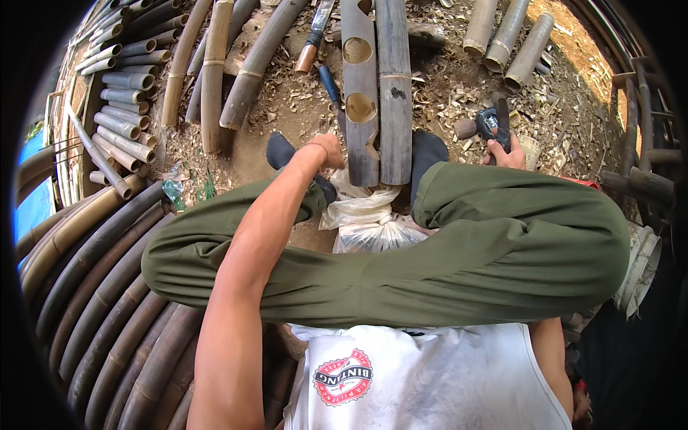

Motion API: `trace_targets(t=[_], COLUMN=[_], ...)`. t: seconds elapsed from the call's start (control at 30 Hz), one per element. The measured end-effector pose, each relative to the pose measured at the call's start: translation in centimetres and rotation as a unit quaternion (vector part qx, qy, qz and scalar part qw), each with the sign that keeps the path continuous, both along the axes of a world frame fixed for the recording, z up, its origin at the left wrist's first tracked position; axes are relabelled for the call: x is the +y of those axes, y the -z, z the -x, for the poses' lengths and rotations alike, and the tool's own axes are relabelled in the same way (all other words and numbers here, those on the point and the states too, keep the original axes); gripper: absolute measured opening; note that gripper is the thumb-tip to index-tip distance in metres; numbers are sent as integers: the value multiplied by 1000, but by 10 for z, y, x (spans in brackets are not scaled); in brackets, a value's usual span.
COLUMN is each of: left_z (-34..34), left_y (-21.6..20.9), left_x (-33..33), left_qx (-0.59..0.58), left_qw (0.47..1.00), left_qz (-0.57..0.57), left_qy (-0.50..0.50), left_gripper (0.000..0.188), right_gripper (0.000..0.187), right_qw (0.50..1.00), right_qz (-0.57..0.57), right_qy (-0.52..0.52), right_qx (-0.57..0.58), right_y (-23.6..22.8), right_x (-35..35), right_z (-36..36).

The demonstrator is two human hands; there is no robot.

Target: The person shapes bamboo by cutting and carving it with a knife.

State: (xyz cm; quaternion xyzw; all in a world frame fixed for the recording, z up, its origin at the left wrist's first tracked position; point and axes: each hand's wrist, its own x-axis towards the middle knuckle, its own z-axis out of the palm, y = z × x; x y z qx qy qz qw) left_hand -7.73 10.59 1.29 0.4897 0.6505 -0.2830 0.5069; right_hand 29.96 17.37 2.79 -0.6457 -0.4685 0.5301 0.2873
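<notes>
Flaky chips [459, 72] litter earth [307, 233]; right grip [509, 155] wraps a dark handle [504, 135], left grip [326, 151] too hidden to tell.

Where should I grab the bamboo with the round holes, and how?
Probably cup the holed bamboo at its near end, coming from the left: it's round there, and the neighbouring bamboo lies close along its right, leaving little finger room. Avoid the holes, whose cut rims might be sharp, and the blue-handled tool on the left.

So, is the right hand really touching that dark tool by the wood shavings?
Touching. The head view shows digits of the right hand against both sides of the dark tool, with no gap visible.
</notes>
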Motion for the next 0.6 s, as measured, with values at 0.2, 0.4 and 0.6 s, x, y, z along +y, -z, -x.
trace_targets(t=[0.2,0.4,0.6], left_z=[-18,-62,-61], left_y=[72,64,60], left_x=[-24,-37,-23], left_qx=[-247,-65,-55], left_qw=[800,790,767], left_qz=[-345,-420,-429], left_qy=[-425,-442,-474], left_gripper=[123,130,115], right_gripper=[33,32,38], right_qw=[996,997,999], right_qz=[22,15,-4], right_qy=[15,33,18], right_qx=[88,74,50], right_y=[-20,-12,4], right_x=[10,4,6], right_z=[30,17,1])
